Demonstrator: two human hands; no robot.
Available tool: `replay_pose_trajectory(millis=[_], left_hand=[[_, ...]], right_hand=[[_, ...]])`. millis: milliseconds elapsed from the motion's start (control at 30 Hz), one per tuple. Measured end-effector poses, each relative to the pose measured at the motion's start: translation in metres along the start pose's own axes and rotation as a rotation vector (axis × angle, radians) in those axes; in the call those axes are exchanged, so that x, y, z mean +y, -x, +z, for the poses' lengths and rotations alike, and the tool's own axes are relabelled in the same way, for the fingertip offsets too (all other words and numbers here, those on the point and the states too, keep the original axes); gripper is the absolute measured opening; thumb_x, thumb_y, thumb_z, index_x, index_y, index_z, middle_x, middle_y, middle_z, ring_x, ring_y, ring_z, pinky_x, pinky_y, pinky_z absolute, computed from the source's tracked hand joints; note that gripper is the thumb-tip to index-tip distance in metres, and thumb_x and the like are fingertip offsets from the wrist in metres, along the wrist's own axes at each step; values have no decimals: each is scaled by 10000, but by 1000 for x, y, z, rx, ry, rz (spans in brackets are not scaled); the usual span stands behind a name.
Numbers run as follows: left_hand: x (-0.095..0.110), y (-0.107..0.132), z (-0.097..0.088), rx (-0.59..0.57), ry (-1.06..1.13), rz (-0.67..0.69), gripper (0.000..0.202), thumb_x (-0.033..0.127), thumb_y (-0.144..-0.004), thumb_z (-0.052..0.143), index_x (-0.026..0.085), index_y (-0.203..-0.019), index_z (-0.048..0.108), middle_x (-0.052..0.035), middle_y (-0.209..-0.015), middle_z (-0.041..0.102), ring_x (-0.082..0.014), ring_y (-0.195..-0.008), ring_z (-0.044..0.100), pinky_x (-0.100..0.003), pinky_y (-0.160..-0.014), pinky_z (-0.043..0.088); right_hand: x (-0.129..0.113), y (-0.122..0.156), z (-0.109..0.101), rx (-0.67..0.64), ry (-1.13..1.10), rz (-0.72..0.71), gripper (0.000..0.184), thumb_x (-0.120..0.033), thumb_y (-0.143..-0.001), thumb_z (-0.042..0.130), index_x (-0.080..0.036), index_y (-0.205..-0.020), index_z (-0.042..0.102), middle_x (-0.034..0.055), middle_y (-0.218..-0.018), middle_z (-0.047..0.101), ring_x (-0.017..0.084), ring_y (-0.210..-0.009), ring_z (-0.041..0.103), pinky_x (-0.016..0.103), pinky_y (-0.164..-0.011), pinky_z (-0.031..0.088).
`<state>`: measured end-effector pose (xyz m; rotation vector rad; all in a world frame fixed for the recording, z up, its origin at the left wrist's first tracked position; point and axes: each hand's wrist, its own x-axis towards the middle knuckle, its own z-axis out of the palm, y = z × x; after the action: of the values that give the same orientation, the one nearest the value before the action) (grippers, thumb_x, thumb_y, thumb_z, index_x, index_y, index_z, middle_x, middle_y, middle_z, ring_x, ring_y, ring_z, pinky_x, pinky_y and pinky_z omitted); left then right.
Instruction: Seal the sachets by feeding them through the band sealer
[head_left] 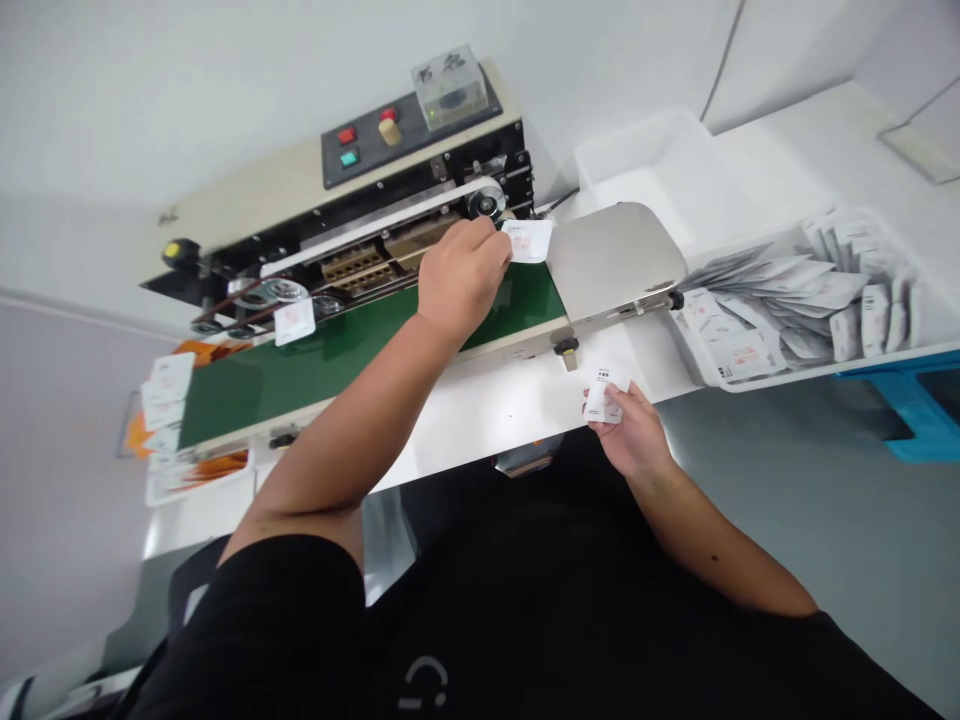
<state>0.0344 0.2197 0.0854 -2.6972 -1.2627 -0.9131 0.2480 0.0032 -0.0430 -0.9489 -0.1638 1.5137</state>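
My left hand (461, 272) reaches over the green conveyor belt (517, 305) of a band sealing machine (345, 185). Its fingers pinch the left edge of a small white sachet (529, 243) with reddish print, held beside the machine's intake wheel. Lower and to the right, my right hand (636, 432) is closed on another white sachet (598, 402) with dark print, in front of the table edge; I cannot tell whether it is one or a stack. A third sachet (295, 321) is at the left part of the belt, by the machine's outlet rollers.
A white tray (724, 375) full of sachets stands at the right, with a white bin (637, 150) behind it. A metal plate (611, 255) extends the belt. More sachets (166, 390) lie at the belt's left end above a tray (161, 490) with orange packets. A blue stool (911, 400) stands below right.
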Motion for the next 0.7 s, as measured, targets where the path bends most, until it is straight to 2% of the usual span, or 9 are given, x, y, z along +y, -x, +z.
replay_pose_trajectory(millis=[200,367,500,600,700], left_hand=[[-11,-8,6,10,-86,21,296,380,-1102,457,228,-908,620,-93,-947,652,-273,-1094,652,-390,-904,528],[-14,-6,4,-2,-49,-35,171,329,-1077,516,221,-975,599,-98,-1001,636,-307,-1204,613,-406,-952,518],[-11,0,-9,-61,-126,-97,99,269,-1052,535,231,-983,596,-118,-1058,647,-335,-1258,578,-420,-959,516],[-5,13,-23,-40,-247,-76,77,306,-1038,572,244,-1011,610,-125,-1085,664,-346,-1200,594,-445,-940,530],[8,38,-37,-10,-320,-46,201,387,-1001,661,234,-1125,625,-138,-1157,673,-349,-1144,611,-468,-932,532]], right_hand=[[-6,-4,-5,6,-18,7,282,-325,-871,851,-224,-1091,708,36,-915,781,152,-709,708,220,-517,505],[-9,-4,-7,14,-31,9,312,-326,-859,862,-223,-1109,707,40,-906,780,154,-710,705,218,-518,502],[-9,-1,-8,3,-29,3,314,-323,-855,865,-219,-1105,706,44,-914,778,157,-718,706,218,-514,496],[-8,1,-8,3,-26,-3,300,-319,-851,865,-222,-1087,708,41,-919,779,155,-717,701,219,-512,492],[-6,4,-7,-1,-9,-13,295,-308,-850,862,-226,-1097,722,38,-960,787,155,-742,703,224,-527,499]])
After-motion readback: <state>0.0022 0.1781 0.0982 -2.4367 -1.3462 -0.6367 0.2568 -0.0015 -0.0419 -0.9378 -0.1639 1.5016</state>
